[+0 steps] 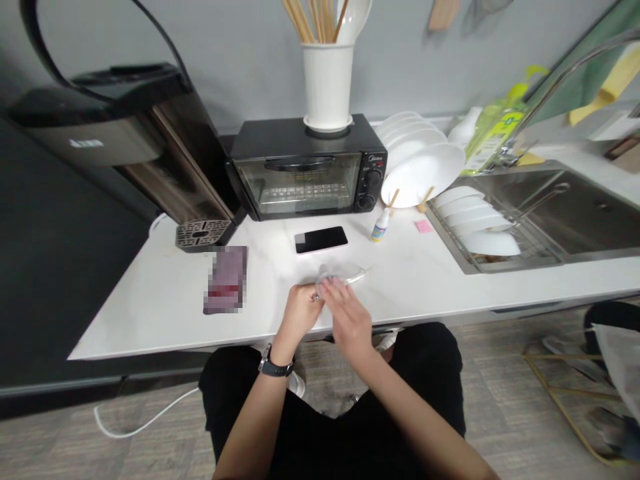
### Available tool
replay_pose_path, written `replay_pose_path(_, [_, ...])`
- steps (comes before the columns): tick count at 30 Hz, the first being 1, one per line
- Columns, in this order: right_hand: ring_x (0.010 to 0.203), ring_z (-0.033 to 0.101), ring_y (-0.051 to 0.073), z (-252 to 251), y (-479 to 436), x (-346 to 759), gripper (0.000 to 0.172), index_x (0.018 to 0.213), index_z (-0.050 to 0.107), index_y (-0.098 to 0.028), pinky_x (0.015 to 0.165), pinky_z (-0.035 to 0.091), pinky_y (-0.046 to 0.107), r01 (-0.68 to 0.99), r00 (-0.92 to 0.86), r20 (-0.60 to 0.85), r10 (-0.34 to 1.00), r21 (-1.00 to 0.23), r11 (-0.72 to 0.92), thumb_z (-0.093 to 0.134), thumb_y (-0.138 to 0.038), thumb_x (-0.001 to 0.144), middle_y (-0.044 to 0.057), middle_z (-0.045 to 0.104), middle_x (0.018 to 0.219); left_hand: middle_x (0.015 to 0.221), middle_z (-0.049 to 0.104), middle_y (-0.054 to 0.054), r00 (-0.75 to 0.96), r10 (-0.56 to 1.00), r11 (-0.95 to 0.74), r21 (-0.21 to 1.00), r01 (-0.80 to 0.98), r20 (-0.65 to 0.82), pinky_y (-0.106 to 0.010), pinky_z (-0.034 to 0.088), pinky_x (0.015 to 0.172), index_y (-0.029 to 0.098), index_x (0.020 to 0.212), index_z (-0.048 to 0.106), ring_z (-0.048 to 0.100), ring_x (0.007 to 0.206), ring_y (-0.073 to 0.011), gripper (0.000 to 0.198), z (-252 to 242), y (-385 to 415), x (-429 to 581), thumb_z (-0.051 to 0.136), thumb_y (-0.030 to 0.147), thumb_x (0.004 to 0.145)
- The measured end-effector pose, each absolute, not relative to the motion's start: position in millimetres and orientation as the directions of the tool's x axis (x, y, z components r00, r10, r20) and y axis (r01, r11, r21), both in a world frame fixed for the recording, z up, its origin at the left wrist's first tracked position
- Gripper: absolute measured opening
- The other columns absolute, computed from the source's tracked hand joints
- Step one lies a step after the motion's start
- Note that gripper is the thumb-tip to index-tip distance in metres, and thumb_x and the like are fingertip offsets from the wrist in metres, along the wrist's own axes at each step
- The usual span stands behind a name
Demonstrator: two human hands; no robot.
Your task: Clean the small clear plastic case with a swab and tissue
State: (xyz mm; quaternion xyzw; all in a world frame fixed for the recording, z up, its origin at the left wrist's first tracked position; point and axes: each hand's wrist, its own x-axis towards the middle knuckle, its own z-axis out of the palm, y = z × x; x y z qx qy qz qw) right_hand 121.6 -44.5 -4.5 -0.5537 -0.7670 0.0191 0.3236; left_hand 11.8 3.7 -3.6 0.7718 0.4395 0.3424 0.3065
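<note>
My left hand (pixel 301 308), with a watch on its wrist, is closed around the near side of a clear, crumpled-looking plastic piece (pixel 327 272). My right hand (pixel 351 319) meets it from the right, fingers pressed together over the same plastic; motion blurs them slightly. A thin clear strip (pixel 359 274) sticks out to the right of the fingers. Just beyond the hands lies a black-screened phone (pixel 321 240). A small white bottle (pixel 381 225) with a blue and yellow label stands to its right, and a pink pad (pixel 423 226) lies farther right.
A toaster oven (pixel 305 180) carries a white utensil pot (pixel 327 83). At left stand a drink dispenser (pixel 165 147) and a blurred purple packet (pixel 227 280). Racked plates (pixel 425 175), bowls (pixel 490 243) and a sink (pixel 595 207) occupy the right. The counter's front edge borders my knees.
</note>
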Motion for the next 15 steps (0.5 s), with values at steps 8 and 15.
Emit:
replay_pose_path(8, [0.108, 0.024, 0.013, 2.1, -38.6, 155.7, 0.043, 0.113, 0.028, -0.026, 0.094, 0.023, 0.034, 0.801, -0.295, 0.479, 0.827, -0.347, 0.487, 0.028, -0.008, 0.074, -0.005, 0.032, 0.116, 0.074, 0.061, -0.002, 0.383, 0.897, -0.400, 0.776, 0.487, 0.221, -0.025, 0.045, 0.063, 0.016, 0.075, 0.059, 0.055, 0.068, -0.0159, 0.022, -2.3, 3.0, 12.1, 0.038, 0.019, 0.070])
replay_pose_path(15, [0.107, 0.026, 0.016, 4.4, -25.4, 189.8, 0.041, 0.110, 0.033, -0.026, 0.092, 0.025, 0.038, 0.853, -0.084, 0.544, 0.835, -0.394, 0.342, 0.028, -0.008, 0.074, -0.002, 0.035, 0.114, 0.094, 0.055, 0.004, 0.352, 0.906, -0.381, 0.812, 0.443, 0.233, -0.024, 0.044, 0.071, 0.027, 0.091, 0.053, 0.053, 0.080, -0.0156, 0.025, 5.8, -1.9, 21.2, 0.037, 0.026, 0.072])
